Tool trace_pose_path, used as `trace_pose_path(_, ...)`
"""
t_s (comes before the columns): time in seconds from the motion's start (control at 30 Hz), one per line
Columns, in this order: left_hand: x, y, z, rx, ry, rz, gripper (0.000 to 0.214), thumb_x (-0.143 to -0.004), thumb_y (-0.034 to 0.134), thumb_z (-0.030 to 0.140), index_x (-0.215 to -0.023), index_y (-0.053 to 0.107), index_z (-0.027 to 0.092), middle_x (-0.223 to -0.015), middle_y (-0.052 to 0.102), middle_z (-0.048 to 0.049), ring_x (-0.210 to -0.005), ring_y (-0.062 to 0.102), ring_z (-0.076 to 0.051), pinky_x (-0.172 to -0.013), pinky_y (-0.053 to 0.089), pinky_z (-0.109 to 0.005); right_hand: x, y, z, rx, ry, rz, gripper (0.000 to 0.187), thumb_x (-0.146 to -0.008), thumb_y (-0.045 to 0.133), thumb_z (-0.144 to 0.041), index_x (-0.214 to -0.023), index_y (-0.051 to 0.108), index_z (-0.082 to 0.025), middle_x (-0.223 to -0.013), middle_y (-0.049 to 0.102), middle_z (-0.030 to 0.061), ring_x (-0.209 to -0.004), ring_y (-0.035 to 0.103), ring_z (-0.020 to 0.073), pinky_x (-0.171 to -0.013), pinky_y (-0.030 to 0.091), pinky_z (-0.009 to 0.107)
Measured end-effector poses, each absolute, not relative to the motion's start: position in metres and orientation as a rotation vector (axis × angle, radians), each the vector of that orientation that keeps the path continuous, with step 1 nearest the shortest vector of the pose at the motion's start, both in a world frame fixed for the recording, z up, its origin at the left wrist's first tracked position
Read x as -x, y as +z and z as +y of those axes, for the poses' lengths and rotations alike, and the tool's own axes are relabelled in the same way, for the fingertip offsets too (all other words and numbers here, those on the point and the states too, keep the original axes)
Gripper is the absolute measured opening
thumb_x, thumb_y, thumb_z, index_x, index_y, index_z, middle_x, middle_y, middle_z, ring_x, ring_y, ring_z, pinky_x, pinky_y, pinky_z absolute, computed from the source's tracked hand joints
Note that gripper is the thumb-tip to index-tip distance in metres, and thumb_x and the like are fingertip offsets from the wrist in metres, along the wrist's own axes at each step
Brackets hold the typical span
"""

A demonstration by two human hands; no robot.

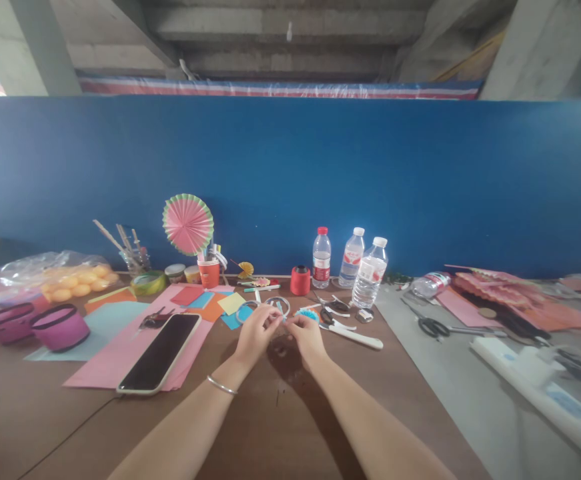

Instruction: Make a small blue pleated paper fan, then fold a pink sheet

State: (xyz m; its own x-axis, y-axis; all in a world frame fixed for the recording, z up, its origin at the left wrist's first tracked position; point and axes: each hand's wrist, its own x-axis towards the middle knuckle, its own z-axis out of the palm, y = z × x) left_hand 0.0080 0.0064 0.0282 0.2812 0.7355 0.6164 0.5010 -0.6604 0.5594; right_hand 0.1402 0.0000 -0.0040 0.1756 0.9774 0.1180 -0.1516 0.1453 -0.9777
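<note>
My left hand (pixel 260 328) and my right hand (pixel 307 337) meet over the brown table, fingers pinched together. Between the fingertips is something small that I cannot make out. Just behind my hands lie rings of pale wire or tape (pixel 279 305). A blue pleated paper piece (pixel 308 314) shows at the knuckles of my right hand; whether it is touched I cannot tell. To the right are black-handled scissors (pixel 337 306) and a white-handled tool (pixel 355 335). Small coloured paper squares (pixel 231 304) lie left of my left hand.
A phone (pixel 161 353) rests on pink paper (pixel 100 363) at left, near purple cups (pixel 60 328). A pink paper fan (pixel 188 225) stands in an orange cup (pixel 209 274). Behind are red thread (pixel 300 281) and water bottles (pixel 370 273). A power strip (pixel 535 380) lies right.
</note>
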Motion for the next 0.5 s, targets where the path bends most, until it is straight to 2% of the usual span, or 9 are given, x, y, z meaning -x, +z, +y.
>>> trace_pose_path(0.5, -0.0129, 0.0223, 0.009, -2.085, 1.421, 1.195, 0.01, -0.081, 0.046, 0.026, -0.078, 0.053, 0.019, -0.076, 0.058, -0.0003, -0.069, 0.055, -0.013, -0.061, 0.045, -0.025, -0.1381, -0.005, -0.001, 1.054, 1.062, -1.071, 0.016, -0.059, 0.065, -0.031, -0.058, 0.06, -0.016, -0.048, 0.053, -0.0034, -0.045, 0.045, 0.0095, -0.049, 0.034, 0.022)
